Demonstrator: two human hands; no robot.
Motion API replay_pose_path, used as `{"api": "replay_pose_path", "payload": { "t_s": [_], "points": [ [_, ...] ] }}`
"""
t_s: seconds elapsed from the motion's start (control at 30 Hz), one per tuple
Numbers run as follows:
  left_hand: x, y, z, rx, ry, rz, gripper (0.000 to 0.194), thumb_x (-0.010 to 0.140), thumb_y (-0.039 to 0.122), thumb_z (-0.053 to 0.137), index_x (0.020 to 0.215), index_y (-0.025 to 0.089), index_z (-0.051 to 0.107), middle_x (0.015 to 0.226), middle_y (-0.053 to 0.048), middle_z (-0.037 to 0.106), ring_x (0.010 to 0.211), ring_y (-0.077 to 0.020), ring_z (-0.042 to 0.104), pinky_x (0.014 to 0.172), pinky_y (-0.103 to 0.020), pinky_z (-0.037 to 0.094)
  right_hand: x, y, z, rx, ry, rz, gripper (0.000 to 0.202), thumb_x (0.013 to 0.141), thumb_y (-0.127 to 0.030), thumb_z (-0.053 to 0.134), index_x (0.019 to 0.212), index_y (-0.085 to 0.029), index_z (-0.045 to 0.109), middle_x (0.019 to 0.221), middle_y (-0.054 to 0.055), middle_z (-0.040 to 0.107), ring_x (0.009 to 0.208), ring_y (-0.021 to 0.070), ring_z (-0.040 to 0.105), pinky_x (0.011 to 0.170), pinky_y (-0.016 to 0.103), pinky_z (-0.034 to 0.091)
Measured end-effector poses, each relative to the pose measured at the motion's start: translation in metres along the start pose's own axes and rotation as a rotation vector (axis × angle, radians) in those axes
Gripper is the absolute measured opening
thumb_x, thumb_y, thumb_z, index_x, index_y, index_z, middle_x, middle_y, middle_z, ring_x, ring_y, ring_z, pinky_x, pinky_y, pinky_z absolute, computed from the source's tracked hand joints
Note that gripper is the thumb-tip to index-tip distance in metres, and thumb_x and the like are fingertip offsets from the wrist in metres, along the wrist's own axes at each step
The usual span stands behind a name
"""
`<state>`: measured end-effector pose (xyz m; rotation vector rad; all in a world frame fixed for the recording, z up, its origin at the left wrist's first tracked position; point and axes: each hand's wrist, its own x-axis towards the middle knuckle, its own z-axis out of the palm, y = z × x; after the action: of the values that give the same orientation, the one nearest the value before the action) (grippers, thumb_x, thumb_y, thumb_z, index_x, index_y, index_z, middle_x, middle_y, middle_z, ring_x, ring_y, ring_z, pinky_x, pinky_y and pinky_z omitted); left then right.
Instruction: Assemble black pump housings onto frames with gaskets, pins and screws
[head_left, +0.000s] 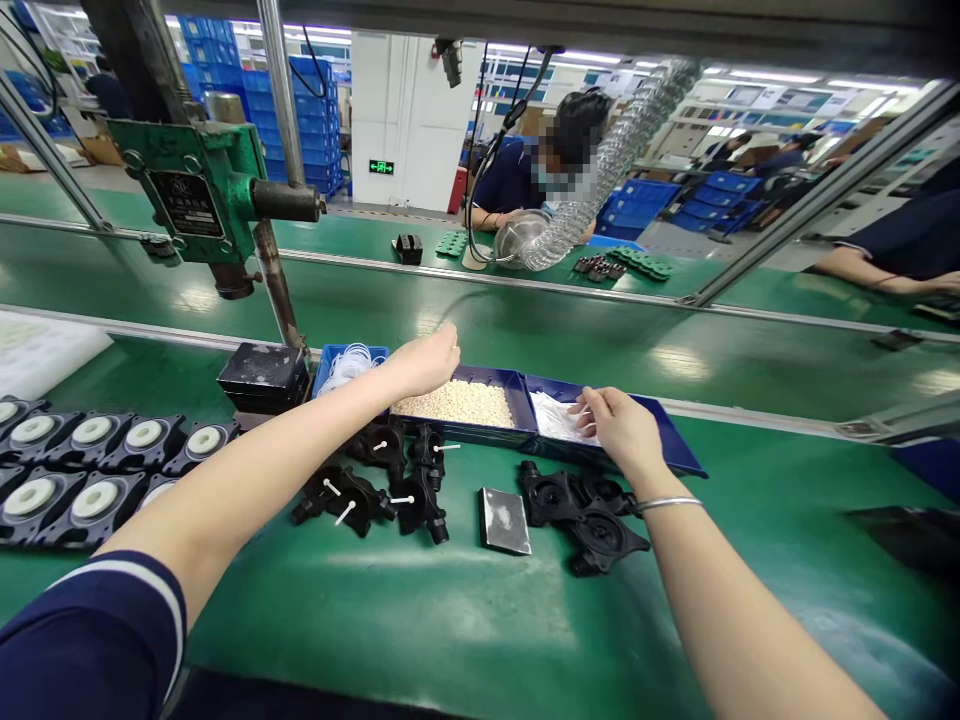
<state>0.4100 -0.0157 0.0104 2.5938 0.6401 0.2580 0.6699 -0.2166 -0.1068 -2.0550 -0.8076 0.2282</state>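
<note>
My left hand (429, 362) is over the blue bin of small cream-coloured pieces (472, 402), its fingers closed together; whatever they hold is hidden. At the bin of thin white pins (556, 416), my right hand (624, 432) has its fingertips pinched among the pins. In front of the bins lie several black plastic housings (360, 500) with white pins standing or leaning in them. More black housings (604, 530), with no pins showing, lie below my right hand. A grey metal block (505, 521) sits between the two groups.
A green press (187, 190) stands at the left, with a dark block (264, 375) beneath. Beside it are a blue box of clear rings (352, 365) and rows of black parts with white discs (94, 430). Across the bench, a person (510, 185) works by a clear hose (622, 150).
</note>
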Motion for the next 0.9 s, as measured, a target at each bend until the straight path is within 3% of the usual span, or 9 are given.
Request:
{"api": "replay_pose_path", "payload": {
  "t_s": [0.1, 0.2, 0.3, 0.4, 0.5, 0.57, 0.63, 0.77, 0.9],
  "points": [
    [-0.042, 0.019, -0.018, -0.178, 0.077, 0.044, 0.03, 0.105, 0.021, 0.024, 0.089, 0.018, 0.049, 0.077, -0.003, 0.06, 0.072, -0.0144, 0.058, 0.074, -0.027, 0.047, -0.001, -0.004, 0.0, 0.155, 0.098, 0.007, 0.05, 0.086, -0.068, 0.054, 0.082, -0.019, 0.06, 0.069, 0.006, 0.067, 0.045, 0.0134, 0.055, 0.044, 0.027, 0.046],
    [-0.104, 0.035, -0.02, -0.747, 0.041, 0.078, 0.031, 0.105, 0.031, 0.034, 0.08, 0.019, 0.047, 0.066, 0.003, 0.052, 0.056, -0.0095, 0.051, 0.059, -0.022, 0.042, -0.002, -0.012, -0.007, 0.31, 0.185, -0.008, 0.05, 0.082, -0.069, 0.058, 0.088, -0.019, 0.06, 0.064, 0.001, 0.061, 0.044, 0.0113, 0.05, 0.044, 0.027, 0.046],
    [-0.162, 0.04, -0.001, -1.173, -0.115, -0.044, 0.028, 0.096, 0.038, 0.058, 0.085, 0.014, 0.065, 0.073, -0.001, 0.064, 0.058, -0.0105, 0.059, 0.057, -0.023, 0.044, -0.02, -0.033, -0.02, 0.44, 0.22, -0.045, 0.052, 0.077, -0.064, 0.068, 0.102, -0.02, 0.059, 0.067, -0.003, 0.06, 0.049, 0.0109, 0.051, 0.049, 0.027, 0.05],
    [-0.197, 0.036, 0.028, -1.422, -0.207, -0.267, 0.028, 0.086, 0.039, 0.073, 0.092, 0.011, 0.077, 0.08, -0.007, 0.07, 0.064, -0.0121, 0.063, 0.06, -0.024, 0.048, -0.072, -0.067, -0.029, 0.526, 0.134, -0.093, 0.048, 0.074, -0.053, 0.079, 0.106, -0.022, 0.061, 0.075, 0.0, 0.066, 0.057, 0.0128, 0.059, 0.056, 0.028, 0.053],
    [-0.207, 0.028, 0.056, -1.604, -0.267, -0.464, 0.028, 0.078, 0.034, 0.083, 0.093, 0.011, 0.079, 0.079, -0.007, 0.07, 0.065, -0.0103, 0.062, 0.063, -0.022, 0.049, -0.148, -0.098, -0.02, 0.645, -0.102, -0.079, 0.025, 0.082, -0.041, 0.078, 0.087, -0.021, 0.063, 0.08, 0.003, 0.07, 0.056, 0.0125, 0.06, 0.055, 0.028, 0.053],
    [-0.207, 0.024, 0.07, -1.663, -0.3, -0.526, 0.027, 0.078, 0.032, 0.084, 0.095, 0.012, 0.079, 0.08, -0.005, 0.07, 0.067, -0.0087, 0.062, 0.064, -0.02, 0.05, -0.195, -0.109, -0.003, 0.709, -0.301, 0.004, 0.021, 0.086, -0.038, 0.076, 0.084, -0.02, 0.066, 0.082, 0.005, 0.071, 0.059, 0.0145, 0.063, 0.056, 0.03, 0.055],
    [-0.206, 0.02, 0.081, -1.676, -0.318, -0.546, 0.029, 0.077, 0.033, 0.085, 0.097, 0.013, 0.079, 0.082, -0.005, 0.07, 0.069, -0.0084, 0.063, 0.065, -0.02, 0.05, -0.229, -0.112, 0.017, 0.785, -0.396, 0.094, 0.018, 0.087, -0.036, 0.076, 0.085, -0.02, 0.069, 0.08, 0.004, 0.07, 0.06, 0.0146, 0.063, 0.055, 0.029, 0.055],
    [-0.21, 0.017, 0.093, -1.599, -0.306, -0.538, 0.038, 0.072, 0.036, 0.088, 0.101, 0.013, 0.079, 0.085, -0.008, 0.074, 0.074, -0.0127, 0.068, 0.071, -0.024, 0.054, -0.258, -0.106, 0.047, 0.924, -0.391, 0.218, 0.019, 0.086, -0.037, 0.077, 0.093, -0.02, 0.071, 0.074, 0.002, 0.07, 0.065, 0.0157, 0.065, 0.059, 0.028, 0.056],
    [-0.212, 0.016, 0.097, -1.487, -0.254, -0.482, 0.04, 0.071, 0.038, 0.089, 0.1, 0.013, 0.079, 0.088, -0.009, 0.077, 0.078, -0.0182, 0.073, 0.076, -0.03, 0.058, -0.264, -0.104, 0.055, 0.935, -0.292, 0.229, 0.021, 0.084, -0.036, 0.079, 0.095, -0.02, 0.072, 0.08, 0.004, 0.073, 0.068, 0.0154, 0.065, 0.063, 0.028, 0.056]
  ]
}}
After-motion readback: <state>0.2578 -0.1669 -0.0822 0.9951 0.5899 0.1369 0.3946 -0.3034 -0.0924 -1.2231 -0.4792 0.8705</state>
